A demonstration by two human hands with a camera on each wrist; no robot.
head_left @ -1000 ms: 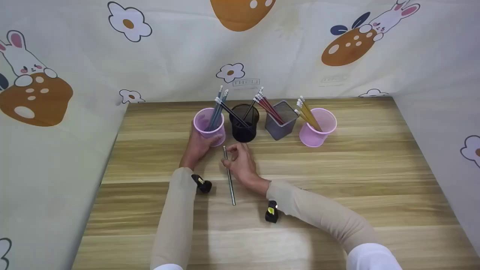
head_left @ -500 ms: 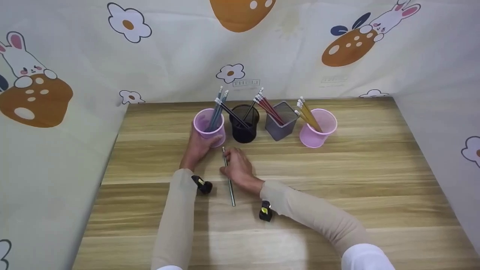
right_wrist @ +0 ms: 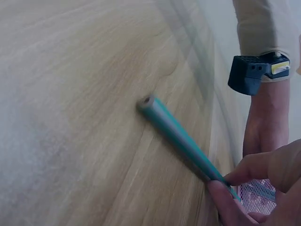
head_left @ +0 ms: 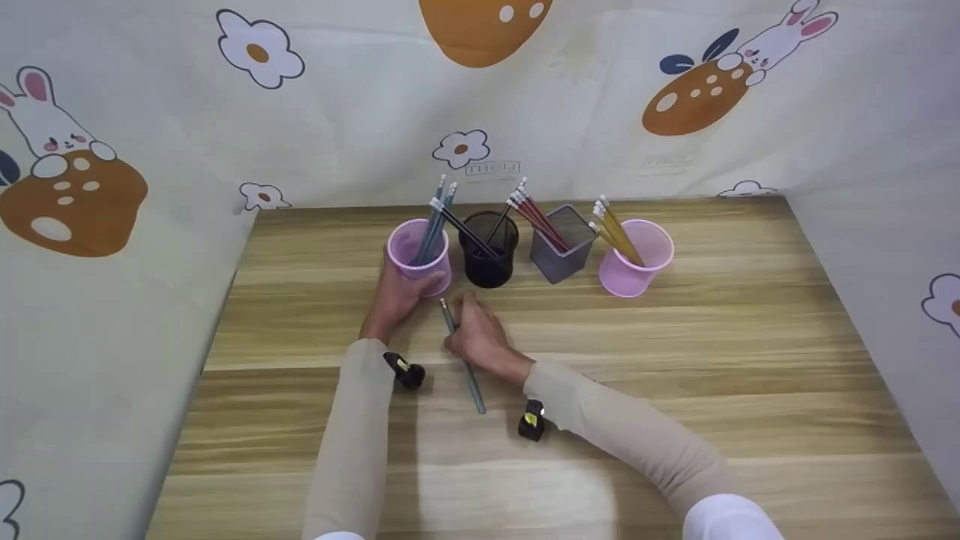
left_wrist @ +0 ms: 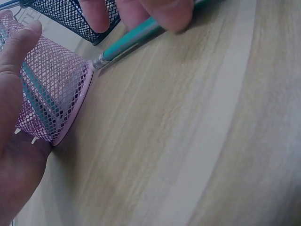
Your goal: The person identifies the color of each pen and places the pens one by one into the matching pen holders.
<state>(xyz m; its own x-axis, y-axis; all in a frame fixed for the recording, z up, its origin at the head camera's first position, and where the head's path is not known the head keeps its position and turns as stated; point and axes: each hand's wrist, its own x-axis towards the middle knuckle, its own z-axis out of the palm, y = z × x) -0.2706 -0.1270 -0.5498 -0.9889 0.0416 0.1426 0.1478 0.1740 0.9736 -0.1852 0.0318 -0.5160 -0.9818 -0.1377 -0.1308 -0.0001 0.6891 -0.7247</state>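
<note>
My left hand point(head_left: 394, 304) grips the left pink mesh pencil cup point(head_left: 405, 244), thumb along its near side. Several blue-green pencils point(head_left: 435, 229) lean inside that cup. Just in front of it, my right hand point(head_left: 482, 337) pinches a single green pencil point(head_left: 474, 388) between thumb and fingers. In the right wrist view the pencil's blunt, unsharpened end point(right_wrist: 149, 104) points away from the hand, low over the tabletop. The left wrist view shows its metal-banded end point(left_wrist: 99, 62) near the cup's base; whether they touch I cannot tell.
To the right stand a black mesh cup point(head_left: 489, 271) with black pencils, a grey square holder point(head_left: 559, 262) with red pencils, and another pink cup point(head_left: 626, 279) with yellow pencils. A patterned cloth point(head_left: 360, 112) hangs behind the wooden table point(head_left: 712, 375).
The right fingers have closed on the green pencil. Its near end has swung to the right, and its banded end slightly left. The left hand and the cups stay in place.
</note>
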